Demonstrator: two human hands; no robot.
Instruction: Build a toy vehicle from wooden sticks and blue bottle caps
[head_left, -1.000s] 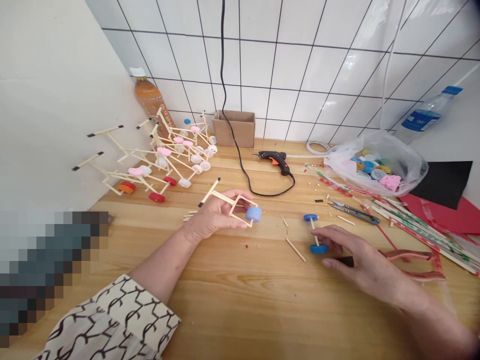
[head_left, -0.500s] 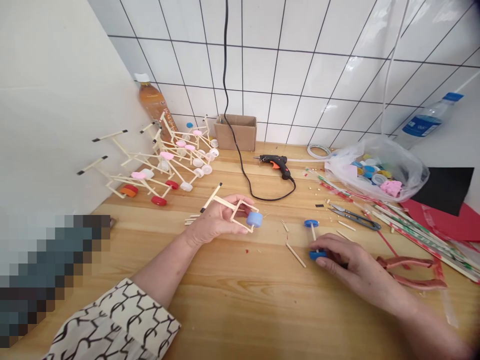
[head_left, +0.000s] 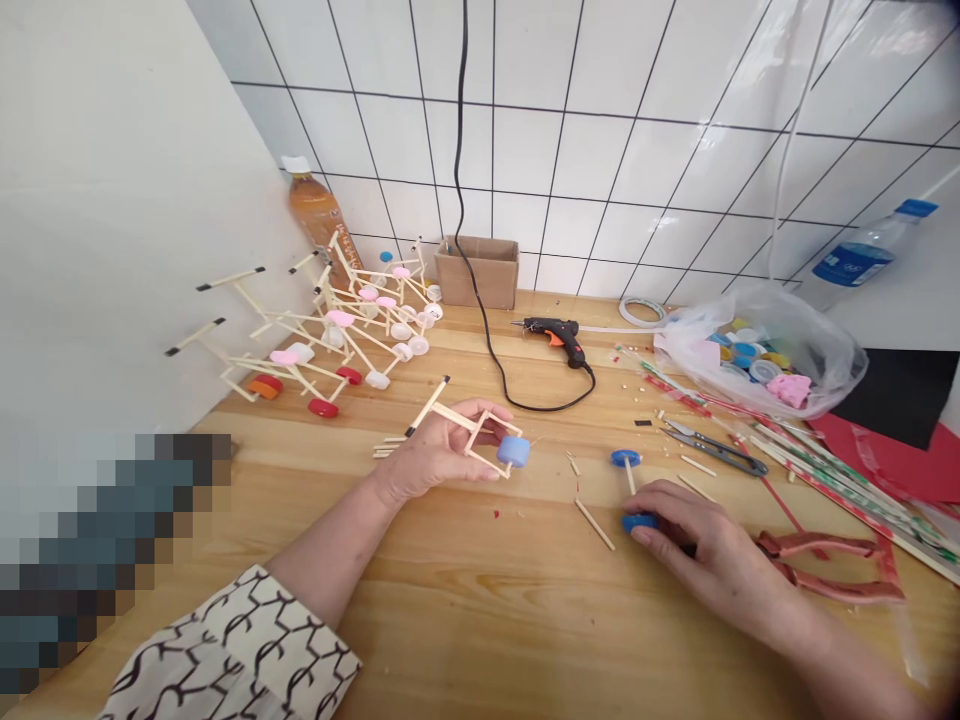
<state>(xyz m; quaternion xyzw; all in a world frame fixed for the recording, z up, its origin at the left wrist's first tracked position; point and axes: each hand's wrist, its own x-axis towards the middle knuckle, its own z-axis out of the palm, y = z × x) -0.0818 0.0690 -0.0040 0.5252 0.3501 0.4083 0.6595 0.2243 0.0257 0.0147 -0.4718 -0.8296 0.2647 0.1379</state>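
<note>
In my left hand (head_left: 431, 455) is a small frame of wooden sticks (head_left: 454, 417), with black-tipped handlebars and a light-blue bottle cap (head_left: 514, 451) as its wheel. Thumb and fingers pinch the frame just above the table. Off to the right, my right hand (head_left: 701, 545) grips the near cap of a wheel axle (head_left: 629, 477), a short stick with a dark-blue bottle cap at each end. A loose stick (head_left: 595, 524) lies between the two hands. Pliers with red handles (head_left: 825, 565) rest beside my right wrist.
Several finished stick tricycles (head_left: 337, 330) stand at the left near a tea bottle (head_left: 322, 215). A hot glue gun (head_left: 559, 335) lies at the back by a cardboard box (head_left: 480, 272). Thread snips (head_left: 716, 447), sticks and a bag of caps (head_left: 757, 350) occupy the right.
The whole view has shifted slightly, with everything sitting a little lower and further right. Both hands keep the same holds, on the stick frame and on the wheel axle.
</note>
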